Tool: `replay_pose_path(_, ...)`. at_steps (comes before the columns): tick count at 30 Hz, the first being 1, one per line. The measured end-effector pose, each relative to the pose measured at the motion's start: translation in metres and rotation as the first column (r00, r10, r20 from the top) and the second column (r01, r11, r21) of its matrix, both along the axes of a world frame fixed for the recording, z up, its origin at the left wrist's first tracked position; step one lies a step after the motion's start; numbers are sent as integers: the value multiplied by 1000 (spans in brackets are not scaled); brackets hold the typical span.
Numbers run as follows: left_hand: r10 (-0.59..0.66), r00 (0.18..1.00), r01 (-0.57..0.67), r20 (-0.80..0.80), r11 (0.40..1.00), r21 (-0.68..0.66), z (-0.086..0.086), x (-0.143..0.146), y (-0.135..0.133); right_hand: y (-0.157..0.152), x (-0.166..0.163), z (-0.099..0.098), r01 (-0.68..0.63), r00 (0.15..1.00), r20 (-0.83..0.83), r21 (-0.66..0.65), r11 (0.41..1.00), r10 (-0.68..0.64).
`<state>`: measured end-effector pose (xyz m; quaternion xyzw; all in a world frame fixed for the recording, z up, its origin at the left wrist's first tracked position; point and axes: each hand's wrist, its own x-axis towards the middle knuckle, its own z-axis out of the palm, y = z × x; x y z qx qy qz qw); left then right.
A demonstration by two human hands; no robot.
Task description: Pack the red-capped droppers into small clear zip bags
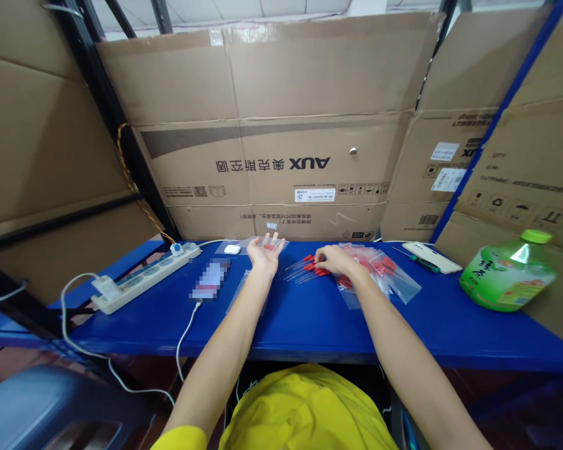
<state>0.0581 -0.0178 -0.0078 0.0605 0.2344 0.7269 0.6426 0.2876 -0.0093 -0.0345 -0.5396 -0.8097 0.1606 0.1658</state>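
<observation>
The left hand is held palm up near the back edge of the bench, with fingers extended and open; something red is visible at the fingers. The right hand is curled over thin red-ended rods, laid toward the back edge; whether one is gripped cannot be told. Clear bags are positioned just beside, toward the right end.

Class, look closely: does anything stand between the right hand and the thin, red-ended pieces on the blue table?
Nothing visible does. The right hand is right at the red-ended pieces, and the clear bags lie to their right, not in between.
</observation>
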Motion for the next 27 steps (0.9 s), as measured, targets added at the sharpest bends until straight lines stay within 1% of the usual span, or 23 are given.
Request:
replay_pose_path(2, 33, 999, -33, 4, 999, -1, 2, -1, 0, 1, 3, 1, -25, 994, -110, 12, 1000, 26)
replay_pose_path(4, 73, 997, -73, 14, 997, 2, 4, -4, 0, 1, 3, 6, -51, 963, -261, 77, 996, 69)
replay_pose_path(6, 107, 994, -108, 33, 994, 13, 6, -7, 1, -1, 1, 12, -50, 901, -415, 189, 981, 126)
replay_pose_path(8, 123, 991, -125, 55, 992, 32, 8, -11, 1, -4, -4, 19, -20, 823, -538, 291, 956, 181)
replay_pose_path(10, 130, 989, -134, 70, 990, 52, 9, -15, 1, -7, -9, 25, 26, 751, -626, 345, 938, 209)
replay_pose_path(12, 140, 987, -145, 76, 987, 66, 9, -17, 1, -11, -13, 29, 70, 696, -686, 359, 931, 212)
replay_pose_path(16, 153, 984, -161, 93, 983, 87, 8, -15, 1, -17, -23, 33, 135, 634, -743, 381, 915, 216)
replay_pose_path(19, 151, 981, -164, 125, 981, 100, 8, -11, 0, -20, -31, 33, 143, 609, -757, 400, 905, 238)
replay_pose_path(22, 131, 980, -148, 147, 982, 113, 8, -6, -1, -23, -41, 31, 136, 596, -765, 397, 908, 245)
replay_pose_path(24, 125, 981, -144, 149, 982, 120, 8, -3, -1, -26, -47, 29, 118, 605, -759, 387, 915, 243)
replay_pose_path(27, 116, 984, -135, 138, 982, 135, 9, -1, -3, -30, -56, 27, 73, 656, -720, 358, 931, 225)
